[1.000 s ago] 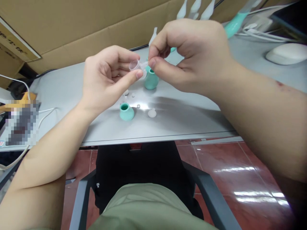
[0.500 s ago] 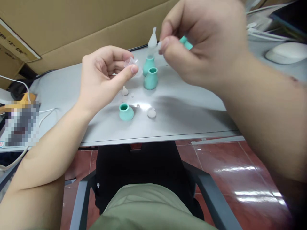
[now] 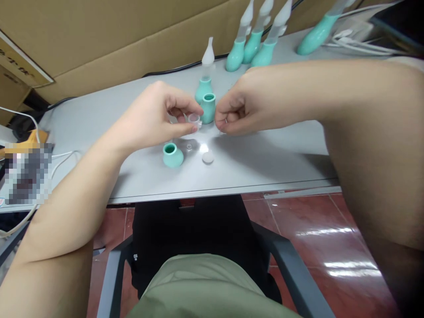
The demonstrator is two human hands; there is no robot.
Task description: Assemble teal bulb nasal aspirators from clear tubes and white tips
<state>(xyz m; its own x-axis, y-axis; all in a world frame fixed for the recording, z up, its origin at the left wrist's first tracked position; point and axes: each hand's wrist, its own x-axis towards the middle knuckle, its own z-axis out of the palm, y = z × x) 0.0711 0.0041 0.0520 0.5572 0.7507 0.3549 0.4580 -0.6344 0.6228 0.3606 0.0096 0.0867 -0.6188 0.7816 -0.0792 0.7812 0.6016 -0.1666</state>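
My left hand pinches a small clear plastic cup, open end up, between thumb and fingers. My right hand is closed with its fingertips low over the table; what it pinches, if anything, is mostly hidden. Between the hands stands an open teal rubber bulb. Another open teal bulb rests below my left hand. A tiny clear ring and a frosted round disc lie near it. Behind the middle bulb, an assembled nasal aspirator stands upright with its white tip up.
Several assembled aspirators stand at the back of the grey table, and one more aspirator leans at the right. Cardboard rises behind. Cables and a blurred-out object are at the left. The table's front edge runs above my lap.
My right hand has come down from high up to just above the table, uncovering the aspirators at the back. My left hand has moved right and lower with the clear cup, covering a small piece.
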